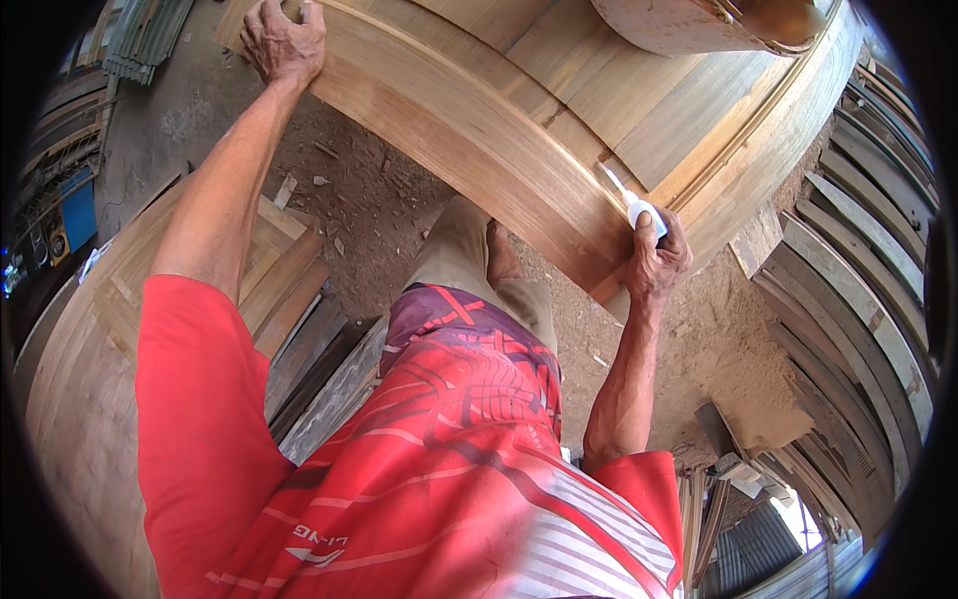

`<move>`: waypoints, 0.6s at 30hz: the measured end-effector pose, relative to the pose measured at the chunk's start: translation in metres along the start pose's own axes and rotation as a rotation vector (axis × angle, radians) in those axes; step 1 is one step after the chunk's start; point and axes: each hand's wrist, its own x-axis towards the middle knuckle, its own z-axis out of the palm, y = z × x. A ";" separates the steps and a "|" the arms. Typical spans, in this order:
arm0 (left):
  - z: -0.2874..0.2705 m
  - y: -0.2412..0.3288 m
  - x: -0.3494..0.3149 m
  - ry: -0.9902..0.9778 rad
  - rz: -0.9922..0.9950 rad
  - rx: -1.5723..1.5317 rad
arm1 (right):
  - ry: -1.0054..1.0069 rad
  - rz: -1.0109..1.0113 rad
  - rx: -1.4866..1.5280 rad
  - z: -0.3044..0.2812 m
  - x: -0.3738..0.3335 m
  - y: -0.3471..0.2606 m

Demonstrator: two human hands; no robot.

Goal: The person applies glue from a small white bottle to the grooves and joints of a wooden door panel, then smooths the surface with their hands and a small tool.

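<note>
A framed wooden door panel (459, 150) with inset boards lies across the upper middle, in front of me. My left hand (284, 45) is at its far left end, fingers bent and closed over the wood. At the near right corner my right hand (661, 262) is wrapped round a small white glue bottle (647, 218). The bottle's thin pointed nozzle is tilted up and left, over the corner joint between the frame and the inset boards. Some right fingers are hidden behind the bottle and the frame edge.
A dirty pale bucket (659, 28) stands on the panel at the top. Stacked planks (848, 290) line the right side. Another wooden panel (90, 379) and loose timber lie at left. Sawdust (748, 389) and wood scraps cover the dirt floor. Corrugated sheets (148, 38) lean at upper left.
</note>
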 end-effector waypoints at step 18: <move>-0.002 0.003 0.001 -0.003 -0.008 -0.006 | 0.008 -0.001 -0.024 0.000 0.001 0.001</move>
